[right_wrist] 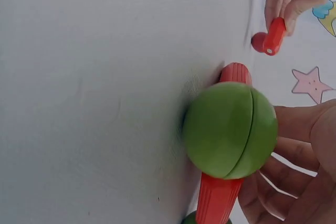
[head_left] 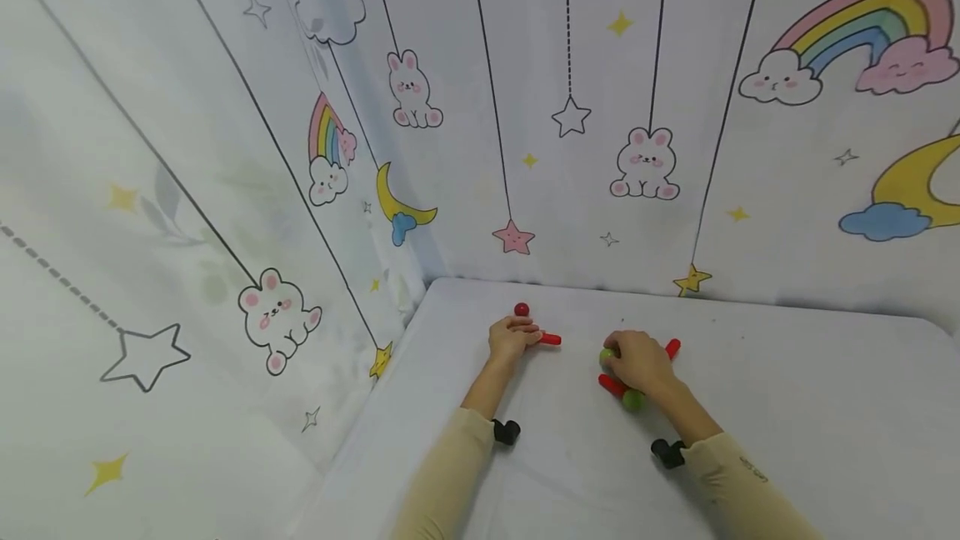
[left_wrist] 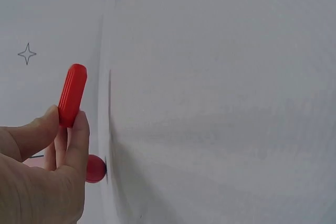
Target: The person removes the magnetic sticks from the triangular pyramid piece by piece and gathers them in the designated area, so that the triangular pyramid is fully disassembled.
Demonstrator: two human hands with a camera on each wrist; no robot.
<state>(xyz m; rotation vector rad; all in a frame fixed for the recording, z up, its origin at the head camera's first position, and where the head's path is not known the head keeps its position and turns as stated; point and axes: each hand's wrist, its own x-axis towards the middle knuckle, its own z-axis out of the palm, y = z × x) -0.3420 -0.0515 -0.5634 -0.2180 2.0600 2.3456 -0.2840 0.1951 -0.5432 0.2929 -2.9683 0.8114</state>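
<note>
My left hand pinches a short red ribbed stick between thumb and fingers, its free end pointing toward my right hand. Just behind that hand is a red ball on the white table. My right hand curls over a green ball, fingertips on it. Closer to me sits a second green ball with a seam line. A red stick runs up to this ball from the left. Another red stick pokes out beyond the right hand, partly hidden by it.
A white cloth covers the table. Curtains printed with rabbits, stars and rainbows hang behind it and on the left. Both wrists carry small black cameras. More green shows at the bottom of the right wrist view, mostly behind a stick.
</note>
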